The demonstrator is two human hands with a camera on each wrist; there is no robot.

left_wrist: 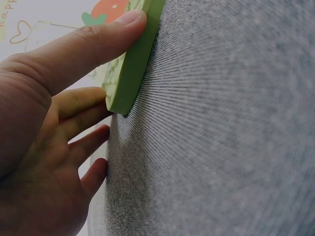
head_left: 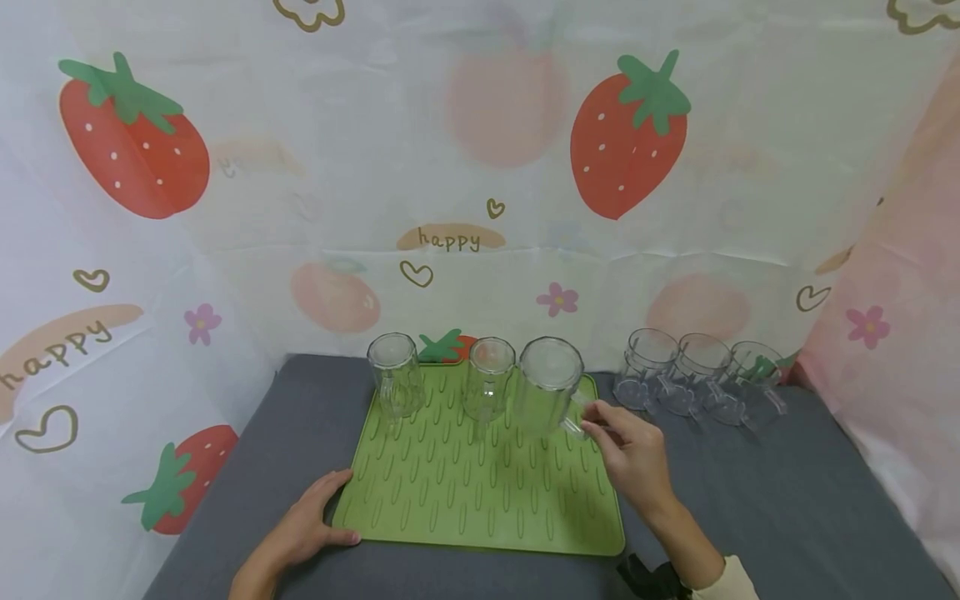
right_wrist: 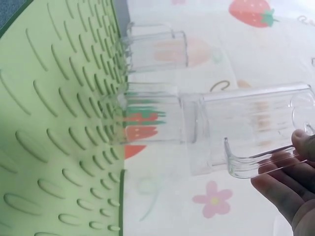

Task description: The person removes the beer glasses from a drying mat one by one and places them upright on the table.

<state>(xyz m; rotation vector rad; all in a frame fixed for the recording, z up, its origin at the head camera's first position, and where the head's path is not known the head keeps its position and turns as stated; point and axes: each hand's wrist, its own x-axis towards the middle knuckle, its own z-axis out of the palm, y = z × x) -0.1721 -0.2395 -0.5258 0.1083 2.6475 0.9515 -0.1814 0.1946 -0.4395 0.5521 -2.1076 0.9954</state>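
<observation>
My right hand [head_left: 630,454] pinches the handle of a clear mug [head_left: 550,387]. In the right wrist view this mug [right_wrist: 246,118] is raised above the green ridged mat [right_wrist: 29,162], its handle between thumb and fingers. Two more clear mugs stand on the mat's far part: one mug [head_left: 396,379] at the left, another mug [head_left: 489,383] near the middle. My left hand [head_left: 303,521] rests at the mat's near left corner. The left wrist view has its thumb [left_wrist: 98,42] against the mat's edge [left_wrist: 135,69], with the other fingers loosely extended along the adjoining side.
Three clear mugs [head_left: 701,375] stand close together at the back right, beyond the mat. Dark grey cloth [head_left: 787,500] covers the table. A white curtain [head_left: 480,167] printed with strawberries hangs directly behind, and more printed cloth closes both sides.
</observation>
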